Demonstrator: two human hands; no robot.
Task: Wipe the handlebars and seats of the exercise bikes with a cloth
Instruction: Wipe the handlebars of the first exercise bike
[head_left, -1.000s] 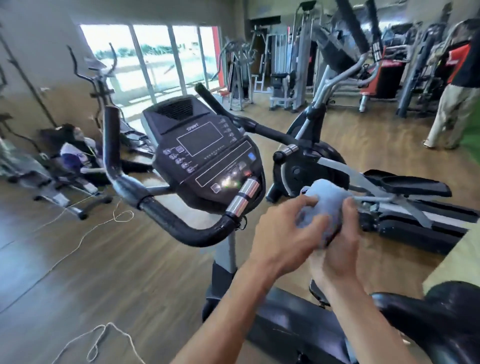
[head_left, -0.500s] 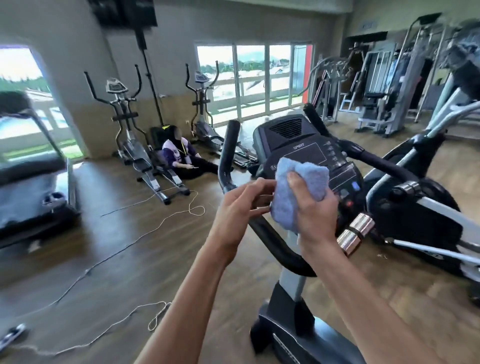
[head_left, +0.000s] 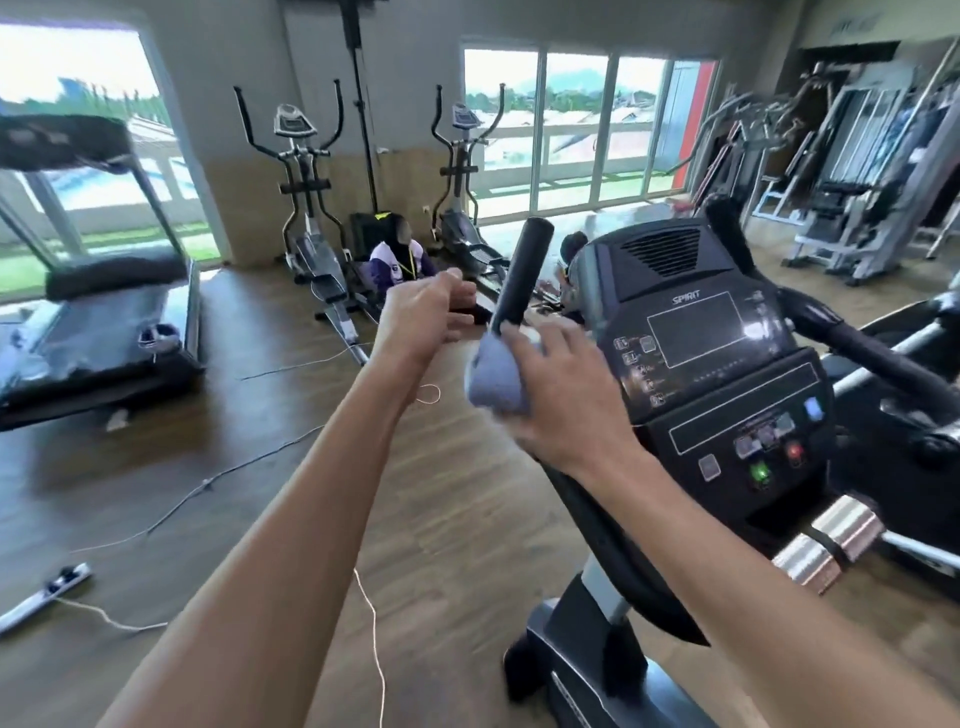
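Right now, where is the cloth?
In the head view the blue cloth is at centre frame, gripped by the right hand against the bike's left handlebar, just left of the console; the left hand is beside it.

Bunched pale-blue cloth against upright black handlebar.

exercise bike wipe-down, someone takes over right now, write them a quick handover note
Right hand: holds the blue cloth wrapped on the bike's left handlebar, just below its upright end.
Left hand: free, fingers loosely curled, off the bar.
Done: cannot tell from this view; the wipe of this bar looks only started.
Left: rest of this bar, the far handlebar, the seat (out of view), the other bikes.
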